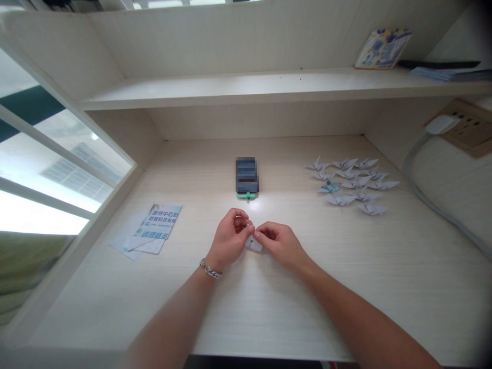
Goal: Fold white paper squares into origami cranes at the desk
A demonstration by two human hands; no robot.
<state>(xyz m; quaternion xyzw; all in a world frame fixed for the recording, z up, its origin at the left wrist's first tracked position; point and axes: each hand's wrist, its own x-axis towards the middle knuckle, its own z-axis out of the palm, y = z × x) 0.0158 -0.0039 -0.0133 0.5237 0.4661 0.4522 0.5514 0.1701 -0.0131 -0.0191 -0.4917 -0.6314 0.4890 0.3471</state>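
Note:
Between my two hands is a small piece of folded white paper (253, 245), low over the middle of the desk. My left hand (229, 237) pinches its upper left part between thumb and fingers, and a chain bracelet circles that wrist. From the other side, my right hand (282, 243) pinches the paper close to the left fingertips. The fingers hide much of the paper, so its full shape cannot be made out. To the right, several white folded paper cranes (355, 182) sit in loose rows, with one blue-green crane (329, 187) among them.
A phone-like device (247, 175) with a green lower end lies beyond my hands. Printed sheets (158, 223) rest at left. A shelf (230, 91) crosses the back, holding a small box (383, 48). At right, a cable (430, 205) runs from a wall socket (471, 128).

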